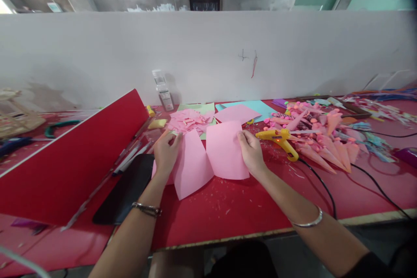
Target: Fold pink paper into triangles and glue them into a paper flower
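Pink paper held by both hands above a red tabletop.
The left hand point(167, 150) pinches the left part of the pink paper point(227, 150) between thumb and fingers, and the right hand point(250, 150) pinches its right edge; the paper (creased, its panels spread apart) lies between them above the tabletop point(228, 217). Beyond it are cut pink pieces point(189, 120); a yellow glue gun point(279, 139), its light orange, is just beside the right hand, near a pile of pink cones point(335, 150). A dark tablet-like slab point(125, 191) is near the left forearm.
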`<state>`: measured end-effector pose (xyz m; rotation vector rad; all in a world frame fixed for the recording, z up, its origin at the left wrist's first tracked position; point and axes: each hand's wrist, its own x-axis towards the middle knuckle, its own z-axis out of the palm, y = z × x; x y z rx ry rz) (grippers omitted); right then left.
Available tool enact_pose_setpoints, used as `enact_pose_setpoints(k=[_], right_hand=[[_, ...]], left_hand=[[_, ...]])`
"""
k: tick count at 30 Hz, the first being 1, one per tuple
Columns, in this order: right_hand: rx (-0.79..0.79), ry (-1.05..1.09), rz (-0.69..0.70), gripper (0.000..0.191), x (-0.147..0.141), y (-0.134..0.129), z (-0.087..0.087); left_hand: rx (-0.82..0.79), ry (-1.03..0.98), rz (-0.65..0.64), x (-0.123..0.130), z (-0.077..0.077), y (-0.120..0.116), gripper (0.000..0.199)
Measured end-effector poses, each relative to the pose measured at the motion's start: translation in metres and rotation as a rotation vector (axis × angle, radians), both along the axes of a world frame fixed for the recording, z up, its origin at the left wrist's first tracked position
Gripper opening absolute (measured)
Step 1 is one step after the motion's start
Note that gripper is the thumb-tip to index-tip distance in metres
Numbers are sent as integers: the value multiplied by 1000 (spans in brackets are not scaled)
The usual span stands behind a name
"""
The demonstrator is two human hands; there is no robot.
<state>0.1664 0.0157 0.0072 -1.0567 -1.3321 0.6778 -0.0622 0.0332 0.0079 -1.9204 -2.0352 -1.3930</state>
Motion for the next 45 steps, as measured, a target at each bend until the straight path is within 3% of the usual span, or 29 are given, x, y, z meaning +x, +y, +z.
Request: enact_pose_setpoints(k=[29, 38, 42, 45], right_hand=[[136, 59, -153, 31, 14, -2, 22], [161, 106, -284, 34, 22, 1, 31], [141, 166, -254, 32, 22, 0, 33], [77, 127, -107, 25, 16, -3, 30]], left_hand=[[-2, 4, 76, -13, -5, 6, 35], [3, -8, 88, -11, -6, 6, 35], [-1, -26, 86, -9, -7, 5, 33], [7, -14, 42, -6, -7, 4, 27]])
